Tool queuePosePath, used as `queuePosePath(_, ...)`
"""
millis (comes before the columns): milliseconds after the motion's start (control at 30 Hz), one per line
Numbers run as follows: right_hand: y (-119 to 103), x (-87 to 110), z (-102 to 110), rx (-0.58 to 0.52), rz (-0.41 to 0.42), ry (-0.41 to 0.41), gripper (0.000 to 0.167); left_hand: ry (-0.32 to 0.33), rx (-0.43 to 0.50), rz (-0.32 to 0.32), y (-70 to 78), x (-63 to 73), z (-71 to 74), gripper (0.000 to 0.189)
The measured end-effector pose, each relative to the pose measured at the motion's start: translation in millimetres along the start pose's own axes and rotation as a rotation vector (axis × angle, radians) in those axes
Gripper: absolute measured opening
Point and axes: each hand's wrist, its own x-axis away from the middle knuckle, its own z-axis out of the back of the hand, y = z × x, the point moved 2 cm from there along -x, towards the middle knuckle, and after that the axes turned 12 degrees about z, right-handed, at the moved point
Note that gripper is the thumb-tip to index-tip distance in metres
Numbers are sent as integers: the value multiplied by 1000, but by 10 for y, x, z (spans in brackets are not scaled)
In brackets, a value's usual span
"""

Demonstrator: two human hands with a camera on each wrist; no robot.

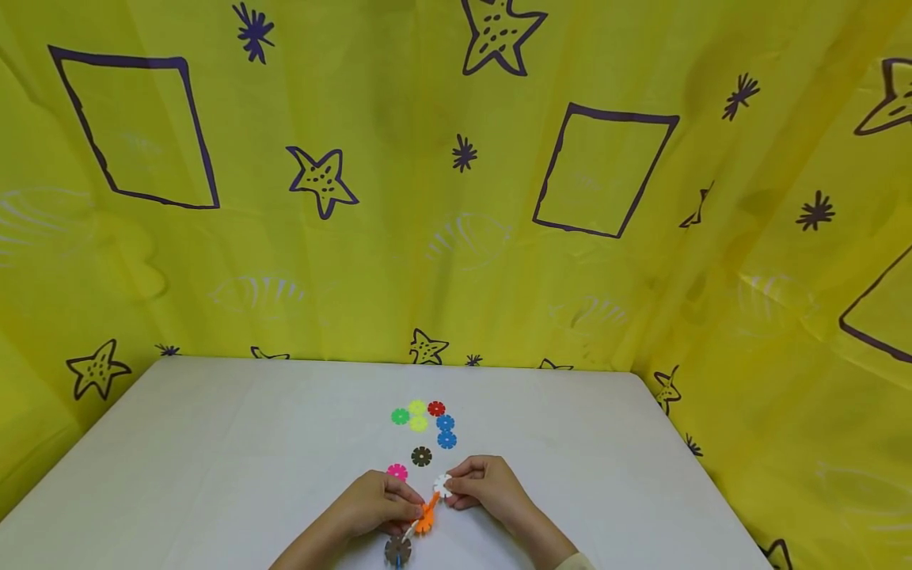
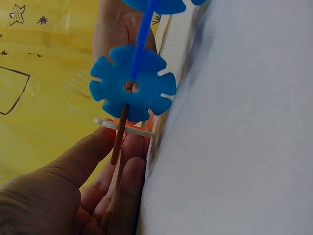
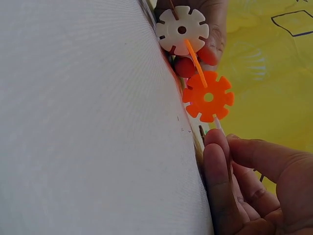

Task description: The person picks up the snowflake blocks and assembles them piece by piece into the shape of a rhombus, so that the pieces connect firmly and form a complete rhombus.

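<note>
A chain of slotted plastic discs hangs between the two hands. My left hand [image 1: 374, 504] pinches an orange disc [image 1: 425, 520] in the chain. A white disc [image 3: 181, 31], a brown disc [image 1: 397, 549] and a blue disc [image 2: 128, 84] follow on the chain's near side. Seen in the right wrist view, another orange disc [image 3: 209, 97] stands out toward the right hand. With thumb and fingers, my right hand [image 1: 492, 487] pinches a white disc [image 1: 442, 486]. That disc's edge meets the orange disc's rim at a slot; how deep it sits I cannot tell.
Farther back on the white table [image 1: 285, 427] lie loose discs: green [image 1: 400, 416], red [image 1: 436, 408], dark brown [image 1: 421, 456], a yellow pair [image 1: 418, 423] and a blue pair [image 1: 446, 439]. A pink disc [image 1: 397, 472] lies just beyond the left hand. Yellow patterned curtain [image 1: 385, 261] encloses the table.
</note>
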Motion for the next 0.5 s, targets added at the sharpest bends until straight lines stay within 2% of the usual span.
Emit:
queuePosePath(267, -7, 0, -17, -8, -9, -6, 22, 0, 11, 7, -3, -5, 1, 16)
queuePosePath(500, -4, 8, -29, -2, -11, -10, 21, 5, 15, -16, -9, 0, -5, 15)
